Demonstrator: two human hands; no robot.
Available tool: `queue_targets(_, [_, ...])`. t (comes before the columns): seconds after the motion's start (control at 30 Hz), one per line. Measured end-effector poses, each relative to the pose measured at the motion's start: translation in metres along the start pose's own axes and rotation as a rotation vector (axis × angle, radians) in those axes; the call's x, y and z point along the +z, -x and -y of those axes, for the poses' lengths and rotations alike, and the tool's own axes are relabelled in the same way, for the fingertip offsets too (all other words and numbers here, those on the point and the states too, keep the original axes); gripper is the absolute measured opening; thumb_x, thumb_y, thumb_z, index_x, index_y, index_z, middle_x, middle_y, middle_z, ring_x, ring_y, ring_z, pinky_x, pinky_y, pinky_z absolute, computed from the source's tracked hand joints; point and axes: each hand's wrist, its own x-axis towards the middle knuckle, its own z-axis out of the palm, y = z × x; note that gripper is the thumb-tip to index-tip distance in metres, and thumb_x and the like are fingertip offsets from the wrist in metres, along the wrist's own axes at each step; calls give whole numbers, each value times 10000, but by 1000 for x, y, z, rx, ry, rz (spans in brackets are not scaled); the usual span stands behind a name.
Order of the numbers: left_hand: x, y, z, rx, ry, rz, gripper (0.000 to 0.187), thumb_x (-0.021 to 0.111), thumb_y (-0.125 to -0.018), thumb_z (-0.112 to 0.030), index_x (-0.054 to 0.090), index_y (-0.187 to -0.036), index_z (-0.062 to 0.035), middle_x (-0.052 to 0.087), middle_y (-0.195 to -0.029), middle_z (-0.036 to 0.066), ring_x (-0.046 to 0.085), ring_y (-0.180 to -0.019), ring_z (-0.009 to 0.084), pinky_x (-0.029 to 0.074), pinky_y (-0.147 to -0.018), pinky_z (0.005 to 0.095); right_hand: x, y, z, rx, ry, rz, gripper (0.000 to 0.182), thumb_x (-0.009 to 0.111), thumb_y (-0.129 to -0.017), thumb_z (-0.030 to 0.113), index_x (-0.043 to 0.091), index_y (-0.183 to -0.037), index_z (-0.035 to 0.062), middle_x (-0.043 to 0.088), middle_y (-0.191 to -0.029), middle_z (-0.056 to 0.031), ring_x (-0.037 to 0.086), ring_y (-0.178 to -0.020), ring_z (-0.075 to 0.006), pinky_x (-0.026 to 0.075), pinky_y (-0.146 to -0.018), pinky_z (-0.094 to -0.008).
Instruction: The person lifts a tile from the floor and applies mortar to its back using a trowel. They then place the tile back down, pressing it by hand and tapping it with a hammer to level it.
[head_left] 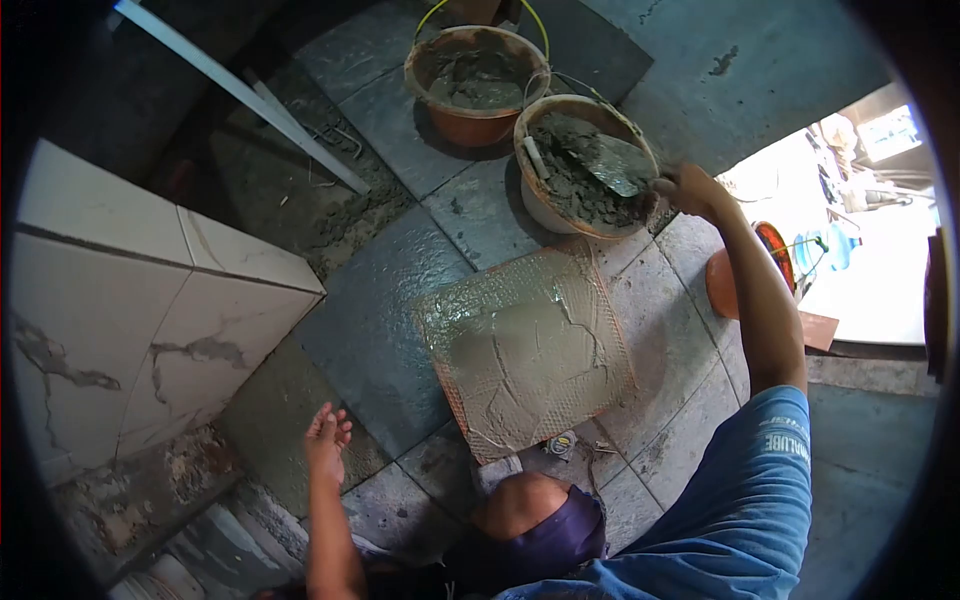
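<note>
My right hand (pixel 688 192) grips the handle of a trowel (pixel 618 166), whose blade rests on the grey mortar (pixel 580 185) inside a pale bucket (pixel 545 205). My left hand (pixel 329 427) hangs over the floor at the lower left, holding nothing, its fingers loosely curled and apart. Between the hands lies a square tile (pixel 530 350) with its ridged back up; a layer of mortar covers much of it, thicker and smoother around the middle.
Another mortar bucket (pixel 475 120) stands behind the pale one. An orange bucket (pixel 722 283) is at the right. A tape measure (pixel 562 445) lies near my knee (pixel 522 503). A marbled tiled block (pixel 130 320) rises at the left; a metal bar (pixel 245 95) slants behind it.
</note>
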Motion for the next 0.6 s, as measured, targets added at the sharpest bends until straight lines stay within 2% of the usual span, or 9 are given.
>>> queue_targets(0.1, [-14,-9,-15,34,-156,-4,454,594,-955,-300,513,-1331,-60,648,-1063,64,628,-839,132,523,-709,271,10,5,-20,1,5,-124,380,591,-885,362,664,-1063,34,680,-908,-209,645,-860,-374,483,-801,-436])
queue_targets(0.13, [-11,-4,-30,40,-231,-13,485,588,-956,-327,503,-1347,-53,654,-1083,57,620,-900,121,510,-766,263,45,-29,-96,-377,-25,-287,376,550,-909,333,665,-1088,22,654,-727,-132,580,-636,-260,484,-643,-399])
queue_targets(0.17, [-20,-6,-38,79,-364,4,467,577,-959,-325,520,-1335,-52,652,-1078,47,617,-914,119,505,-787,255,41,-23,-88,-162,-139,-191,405,544,-914,354,654,-1082,3,640,-720,-114,553,-611,-218,473,-612,-365])
queue_targets(0.2, [-29,-8,-43,115,-388,-20,448,574,-953,-304,547,-1306,-29,665,-1061,59,622,-882,119,495,-797,258,43,-29,-95,-317,-6,-260,403,529,-927,357,654,-1058,-4,583,-676,-76,488,-554,-166,430,-543,-321])
queue_targets(0.23, [-48,-14,-51,217,-770,-21,424,578,-937,-275,575,-1268,-10,681,-1053,90,628,-854,136,487,-812,280,33,-24,-76,-102,-230,-112,366,523,-936,344,654,-964,2,507,-634,-41,397,-514,-125,345,-481,-302])
queue_targets(0.33, [-87,-3,-86,296,-1166,50,386,565,-934,-235,585,-1253,-20,664,-1153,160,658,-985,228,478,-871,325,40,-33,-98,-158,-248,-135,322,525,-947,303,578,-787,29,426,-576,11,344,-496,-104,279,-459,-307])
queue_targets(0.4, [-103,16,-106,244,-1191,30,386,571,-930,-228,583,-1252,-15,656,-1167,170,649,-1027,241,475,-893,330,34,-12,-75,-149,-240,-196,305,541,-948,297,589,-785,44,418,-572,28,351,-484,-85,284,-446,-288])
queue_targets(0.47, [-119,33,-115,214,-1210,29,386,578,-926,-220,581,-1250,-10,648,-1181,180,641,-1070,255,471,-915,335,28,5,-55,42,-436,-84,285,531,-955,287,596,-804,54,414,-563,29,334,-438,-86,266,-408,-284])
queue_targets(0.6, [-163,52,-110,143,-1221,38,393,586,-921,-210,570,-1259,-9,642,-1183,190,620,-1113,263,466,-944,359,19,-12,-62,29,-341,-114,278,521,-959,292,602,-834,57,418,-563,25,328,-409,-84,250,-374,-277])
